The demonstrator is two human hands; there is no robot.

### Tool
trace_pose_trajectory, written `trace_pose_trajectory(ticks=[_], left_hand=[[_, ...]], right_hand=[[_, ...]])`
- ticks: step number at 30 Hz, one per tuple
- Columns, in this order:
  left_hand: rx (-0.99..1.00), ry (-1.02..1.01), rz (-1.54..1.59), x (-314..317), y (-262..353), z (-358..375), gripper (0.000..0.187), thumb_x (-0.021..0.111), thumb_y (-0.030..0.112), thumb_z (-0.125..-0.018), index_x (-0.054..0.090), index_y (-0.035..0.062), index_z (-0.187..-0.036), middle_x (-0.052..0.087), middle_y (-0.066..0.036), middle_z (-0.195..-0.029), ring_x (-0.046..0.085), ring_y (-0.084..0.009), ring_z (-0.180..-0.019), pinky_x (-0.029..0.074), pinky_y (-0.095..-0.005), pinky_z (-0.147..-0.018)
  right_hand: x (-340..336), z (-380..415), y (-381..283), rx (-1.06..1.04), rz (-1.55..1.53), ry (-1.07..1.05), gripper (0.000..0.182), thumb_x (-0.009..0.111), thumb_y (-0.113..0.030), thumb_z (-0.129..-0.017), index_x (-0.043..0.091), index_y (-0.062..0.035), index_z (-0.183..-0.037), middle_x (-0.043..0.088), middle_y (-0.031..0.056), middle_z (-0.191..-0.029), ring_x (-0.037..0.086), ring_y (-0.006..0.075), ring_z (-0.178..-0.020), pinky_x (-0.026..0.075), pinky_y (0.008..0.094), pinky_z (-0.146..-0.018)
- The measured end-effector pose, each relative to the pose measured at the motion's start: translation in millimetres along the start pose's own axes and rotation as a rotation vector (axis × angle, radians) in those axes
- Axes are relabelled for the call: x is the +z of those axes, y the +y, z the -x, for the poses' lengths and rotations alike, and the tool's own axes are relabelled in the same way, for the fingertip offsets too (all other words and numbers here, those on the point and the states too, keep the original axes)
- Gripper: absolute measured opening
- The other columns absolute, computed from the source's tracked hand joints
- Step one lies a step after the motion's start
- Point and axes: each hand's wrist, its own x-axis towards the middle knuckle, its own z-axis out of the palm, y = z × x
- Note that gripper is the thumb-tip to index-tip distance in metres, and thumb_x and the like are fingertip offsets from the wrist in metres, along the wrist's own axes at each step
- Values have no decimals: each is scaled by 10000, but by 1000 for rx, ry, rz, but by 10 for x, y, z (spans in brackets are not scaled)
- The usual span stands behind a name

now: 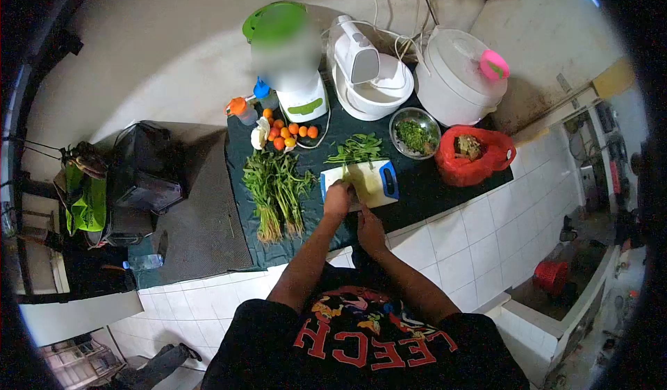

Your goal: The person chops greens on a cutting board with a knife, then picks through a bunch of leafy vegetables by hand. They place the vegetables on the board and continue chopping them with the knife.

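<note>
My left hand (338, 199) is over the near left part of a white cutting board (373, 188) with blue edges. Its fingers are closed at the base of a green vegetable stalk (345, 172). Close by, my right hand (370, 229) is curled at the board's near edge; whatever it grips is too dark and small to make out. Cut leafy greens (356, 148) lie along the far edge of the board. To the left rest bunches of leafy greens with roots (274, 192). A clear bowl (394, 142) of chopped greens stands beyond the board, to the right.
A red plastic bag (462, 172) holding scraps sits on the right. At the back stand a blender (300, 102), a stand mixer (361, 56) and a large white rice cooker (451, 77). Small tomatoes (288, 142) and orange-capped (236, 105) and blue-capped (261, 86) bottles are at the back left.
</note>
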Motion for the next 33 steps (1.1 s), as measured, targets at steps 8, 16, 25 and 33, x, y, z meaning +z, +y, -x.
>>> trace_pose_trajectory(ticks=[8, 16, 25, 33], left_hand=[[-47, 21, 3, -28, -37, -18, 167, 663, 134, -803, 733, 22, -905, 681, -245, -915, 674, -431, -850, 554, -487, -775], [-109, -11, 14, 32, -84, -39, 198, 662, 140, -816, 719, 2, -947, 678, -256, -926, 679, -433, -874, 557, -475, -782], [24, 133, 5, -168, 55, 18, 211, 626, 122, -871, 677, 0, -1035, 656, -234, -1024, 645, -435, -956, 540, -491, -824], [-81, 108, -138, -166, 111, -288, 316, 657, 149, -853, 598, 33, -1140, 634, -220, -1109, 625, -436, -1030, 543, -514, -839]], right_hand=[[120, -41, 244, -19, 14, -33, 431, 487, -151, -1023, 484, -28, -1437, 662, 309, -994, 647, 491, -902, 508, 541, -766], [151, -76, 166, -36, 43, -36, 432, 471, -183, -1037, 468, -35, -1443, 662, 314, -992, 643, 497, -922, 507, 551, -780], [81, -52, 151, 62, -59, -45, 414, 452, -202, -1046, 492, -21, -1416, 659, 322, -1018, 636, 506, -942, 506, 550, -804], [-110, -41, 97, 65, -89, -28, 440, 456, -195, -1044, 467, -3, -1440, 637, 331, -1151, 623, 479, -1060, 492, 532, -897]])
